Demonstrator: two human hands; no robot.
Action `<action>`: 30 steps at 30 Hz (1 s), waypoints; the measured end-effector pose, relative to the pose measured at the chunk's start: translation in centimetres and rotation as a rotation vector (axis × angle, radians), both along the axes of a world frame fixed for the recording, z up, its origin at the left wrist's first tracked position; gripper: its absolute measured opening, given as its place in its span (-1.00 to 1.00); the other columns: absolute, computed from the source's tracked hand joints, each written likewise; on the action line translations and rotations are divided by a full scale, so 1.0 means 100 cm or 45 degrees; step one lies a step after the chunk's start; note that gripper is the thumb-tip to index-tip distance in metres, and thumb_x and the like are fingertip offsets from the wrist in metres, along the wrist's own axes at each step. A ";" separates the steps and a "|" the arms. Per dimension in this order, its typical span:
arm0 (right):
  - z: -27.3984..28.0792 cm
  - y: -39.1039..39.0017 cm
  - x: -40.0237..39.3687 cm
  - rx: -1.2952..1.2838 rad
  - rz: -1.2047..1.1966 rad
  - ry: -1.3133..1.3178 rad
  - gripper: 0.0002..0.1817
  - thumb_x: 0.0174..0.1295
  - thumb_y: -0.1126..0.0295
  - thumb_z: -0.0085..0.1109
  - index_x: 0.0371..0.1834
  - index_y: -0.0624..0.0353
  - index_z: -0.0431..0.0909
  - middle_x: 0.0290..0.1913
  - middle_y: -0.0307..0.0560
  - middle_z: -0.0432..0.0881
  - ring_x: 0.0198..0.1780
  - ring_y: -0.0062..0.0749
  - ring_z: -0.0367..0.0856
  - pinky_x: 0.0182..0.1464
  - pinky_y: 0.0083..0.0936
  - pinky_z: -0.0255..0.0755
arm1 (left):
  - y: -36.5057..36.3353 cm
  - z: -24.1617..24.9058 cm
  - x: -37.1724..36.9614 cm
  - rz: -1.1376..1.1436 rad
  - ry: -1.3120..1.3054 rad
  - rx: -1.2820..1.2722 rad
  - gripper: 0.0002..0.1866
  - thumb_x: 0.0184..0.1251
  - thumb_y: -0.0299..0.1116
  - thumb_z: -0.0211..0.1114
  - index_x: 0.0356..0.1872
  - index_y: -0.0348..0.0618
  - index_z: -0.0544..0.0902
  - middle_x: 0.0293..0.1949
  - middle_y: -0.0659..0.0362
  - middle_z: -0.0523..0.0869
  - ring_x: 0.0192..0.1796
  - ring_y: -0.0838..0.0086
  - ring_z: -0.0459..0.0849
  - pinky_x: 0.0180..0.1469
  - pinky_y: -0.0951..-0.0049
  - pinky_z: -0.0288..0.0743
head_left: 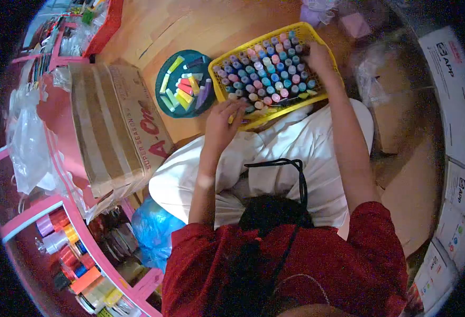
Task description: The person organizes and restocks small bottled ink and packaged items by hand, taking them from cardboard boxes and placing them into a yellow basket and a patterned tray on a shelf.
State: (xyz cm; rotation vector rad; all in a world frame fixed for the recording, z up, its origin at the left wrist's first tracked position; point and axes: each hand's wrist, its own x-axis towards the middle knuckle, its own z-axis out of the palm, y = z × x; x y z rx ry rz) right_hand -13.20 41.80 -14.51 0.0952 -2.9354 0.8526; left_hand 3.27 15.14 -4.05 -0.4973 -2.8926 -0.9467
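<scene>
A yellow plastic basket [277,117] rests tilted against my lap, packed with upright small capped bottles [274,67] in pinks, blues, purples and greys. At its near left corner my left hand [225,120] has its fingers bent over the rim. My right hand [319,59] closes over the right rim, its fingertips partly lost in shadow among the bottles. Left of the basket, a round dark green tray [163,107] lies on the wooden floor. On it are several small tubes [185,87] in yellow, green, red and purple.
A large cardboard box [108,113] stands at the left, beside a clear plastic bag [29,142]. Below it are a blue bag [158,227] and a pink shelf [92,240] with ribbon rolls. White cartons [457,90] line the right side. A pink block [355,25] lies beyond the basket.
</scene>
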 end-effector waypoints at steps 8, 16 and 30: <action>0.012 0.004 -0.007 -0.018 0.096 -0.171 -0.63 -0.16 0.40 0.28 -0.19 0.20 0.55 -0.26 0.16 0.59 -0.17 0.01 0.56 -0.09 -0.24 0.43 | -0.073 -0.001 -0.003 0.241 0.115 -0.232 -0.85 0.13 -0.35 0.19 -0.36 -0.19 0.61 -0.35 0.00 0.63 -0.28 0.14 0.59 -0.23 0.25 0.44; 0.041 0.010 0.003 0.024 0.160 -0.249 -0.56 -0.15 0.31 0.35 -0.13 0.19 0.55 -0.21 0.12 0.60 -0.19 -0.09 0.59 -0.10 -0.29 0.44 | -0.137 -0.050 -0.053 0.580 -0.306 -0.569 -0.77 0.12 -0.22 0.19 -0.33 -0.16 0.62 -0.31 -0.02 0.65 -0.21 0.13 0.62 -0.19 0.21 0.46; 0.081 0.026 0.026 0.098 0.082 -0.115 -0.64 -0.03 0.32 0.28 -0.11 0.13 0.56 -0.27 -0.04 0.63 -0.21 -0.28 0.60 -0.12 -0.44 0.44 | -0.153 -0.074 -0.046 0.642 -0.160 -0.383 -0.73 0.04 -0.19 0.27 -0.37 -0.20 0.58 -0.50 -0.07 0.62 -0.38 0.08 0.62 -0.33 0.21 0.46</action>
